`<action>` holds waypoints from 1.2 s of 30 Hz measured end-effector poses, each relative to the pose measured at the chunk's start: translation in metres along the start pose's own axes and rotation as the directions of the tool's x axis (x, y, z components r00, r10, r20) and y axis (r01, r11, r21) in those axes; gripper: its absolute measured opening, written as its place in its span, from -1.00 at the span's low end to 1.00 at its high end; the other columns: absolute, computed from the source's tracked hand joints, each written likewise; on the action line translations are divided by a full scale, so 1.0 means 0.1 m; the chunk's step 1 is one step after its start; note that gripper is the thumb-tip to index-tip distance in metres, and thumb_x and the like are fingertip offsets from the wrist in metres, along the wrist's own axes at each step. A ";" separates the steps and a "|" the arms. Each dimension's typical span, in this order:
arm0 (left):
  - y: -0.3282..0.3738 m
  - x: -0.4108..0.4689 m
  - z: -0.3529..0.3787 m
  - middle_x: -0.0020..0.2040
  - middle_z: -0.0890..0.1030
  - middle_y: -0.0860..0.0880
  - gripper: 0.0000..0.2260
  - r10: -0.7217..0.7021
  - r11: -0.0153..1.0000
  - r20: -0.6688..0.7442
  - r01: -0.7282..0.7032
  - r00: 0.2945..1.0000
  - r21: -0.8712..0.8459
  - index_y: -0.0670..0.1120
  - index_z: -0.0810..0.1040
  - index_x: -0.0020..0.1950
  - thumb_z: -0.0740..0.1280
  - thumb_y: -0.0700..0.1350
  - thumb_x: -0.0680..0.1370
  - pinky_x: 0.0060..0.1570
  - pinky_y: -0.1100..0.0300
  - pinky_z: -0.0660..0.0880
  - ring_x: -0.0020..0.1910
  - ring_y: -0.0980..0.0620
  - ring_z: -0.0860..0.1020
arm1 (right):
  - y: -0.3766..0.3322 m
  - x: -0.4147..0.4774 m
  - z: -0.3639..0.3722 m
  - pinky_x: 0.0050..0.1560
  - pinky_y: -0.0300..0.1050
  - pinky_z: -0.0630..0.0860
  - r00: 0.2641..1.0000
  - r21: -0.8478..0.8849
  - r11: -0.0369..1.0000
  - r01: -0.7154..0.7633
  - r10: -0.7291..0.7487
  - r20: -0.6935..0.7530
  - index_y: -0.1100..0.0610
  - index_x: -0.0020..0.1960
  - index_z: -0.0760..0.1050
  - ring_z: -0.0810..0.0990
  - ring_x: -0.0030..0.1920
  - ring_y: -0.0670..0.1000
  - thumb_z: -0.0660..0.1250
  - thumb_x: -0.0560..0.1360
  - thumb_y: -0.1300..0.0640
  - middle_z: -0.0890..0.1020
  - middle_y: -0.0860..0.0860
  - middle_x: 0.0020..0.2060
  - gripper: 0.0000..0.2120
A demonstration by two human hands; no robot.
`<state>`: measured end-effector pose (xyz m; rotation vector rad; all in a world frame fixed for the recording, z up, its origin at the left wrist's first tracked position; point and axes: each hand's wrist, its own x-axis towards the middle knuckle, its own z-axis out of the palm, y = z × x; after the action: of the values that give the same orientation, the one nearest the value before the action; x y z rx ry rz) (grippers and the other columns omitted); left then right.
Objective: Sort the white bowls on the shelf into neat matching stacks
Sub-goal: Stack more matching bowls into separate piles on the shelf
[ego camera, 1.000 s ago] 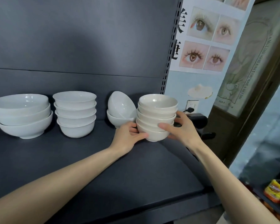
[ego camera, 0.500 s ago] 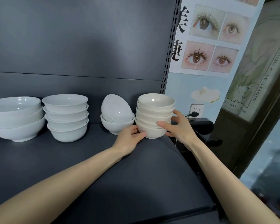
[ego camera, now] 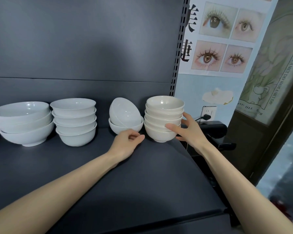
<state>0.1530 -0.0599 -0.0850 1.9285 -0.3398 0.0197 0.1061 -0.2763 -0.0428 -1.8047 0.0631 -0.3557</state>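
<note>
Four groups of white bowls stand along the back of the dark shelf (ego camera: pixel 142 174). At the far right is a stack of several cream small bowls (ego camera: pixel 163 119); my right hand (ego camera: pixel 189 130) rests against its right side, thumb on the front. My left hand (ego camera: pixel 127 142) hovers just left of that stack, fingers loosely curled, holding nothing. Behind my left hand a small white bowl (ego camera: pixel 125 127) carries a second bowl tilted on its side (ego camera: pixel 124 112). Further left are a stack of medium bowls (ego camera: pixel 74 121) and a stack of three large bowls (ego camera: pixel 24 123).
The shelf ends right beside the cream stack, at a slotted upright (ego camera: pixel 178 48). Beyond it are a wall with eye posters (ego camera: pixel 223 36), a socket with a black plug (ego camera: pixel 206 115) and a black object (ego camera: pixel 213 130).
The cream stack has been set down further back on the shelf. My left hand has come off the stack and drawn slightly left; my right hand still touches it.
</note>
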 end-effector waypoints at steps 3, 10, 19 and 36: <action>-0.02 -0.05 -0.09 -0.12 0.64 0.03 -0.86 0.028 0.997 -0.011 -0.027 1.000 0.073 -0.07 0.61 -0.03 0.39 -0.02 0.52 -0.24 0.50 0.39 -0.20 0.17 0.54 | 0.00 -0.05 0.01 0.01 -0.07 0.61 1.000 -0.070 0.997 -0.009 0.007 -0.030 0.01 0.50 0.18 0.55 0.11 -0.11 0.53 0.37 0.02 0.54 -0.14 0.14 -0.18; -0.15 -0.15 -0.48 -0.10 0.61 -0.01 -0.78 0.073 0.976 -0.067 -0.057 0.995 0.209 -0.17 0.58 0.06 0.42 -0.07 0.50 -0.13 0.38 0.40 -0.21 0.15 0.52 | -0.12 -0.37 0.10 0.15 -0.08 0.48 0.983 -0.265 0.964 -0.002 -0.046 -0.176 0.11 0.50 0.16 0.53 0.12 0.00 0.50 0.40 0.06 0.43 -0.01 0.26 -0.20; -0.30 -0.13 -0.80 0.36 0.41 -0.19 -0.32 0.046 0.983 0.027 -0.050 0.999 0.179 -0.21 0.19 0.47 0.45 -0.08 0.47 0.24 0.07 0.42 0.26 -0.10 0.47 | -0.28 -0.68 0.68 -0.16 -0.34 0.42 0.959 -0.431 0.899 0.081 -0.188 -0.212 0.13 0.11 0.52 0.55 -0.13 -0.05 0.45 0.45 0.11 0.59 0.01 -0.07 -0.72; -0.44 0.05 -0.83 0.50 0.29 -0.04 -0.21 0.099 0.985 0.166 -0.120 0.981 0.120 -0.05 0.02 0.57 0.43 -0.15 0.48 0.36 0.11 0.34 0.36 0.01 0.41 | -0.26 -0.07 1.34 0.05 -0.28 0.34 0.990 -0.574 0.806 0.144 -0.119 0.082 0.19 0.30 0.49 0.50 0.03 -0.05 0.33 0.55 0.05 0.62 0.08 0.07 -0.63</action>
<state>0.1804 0.0293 -0.0926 2.0435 -0.5643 -0.0416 0.1317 -0.1425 -0.0483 -2.4355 0.0157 -0.4277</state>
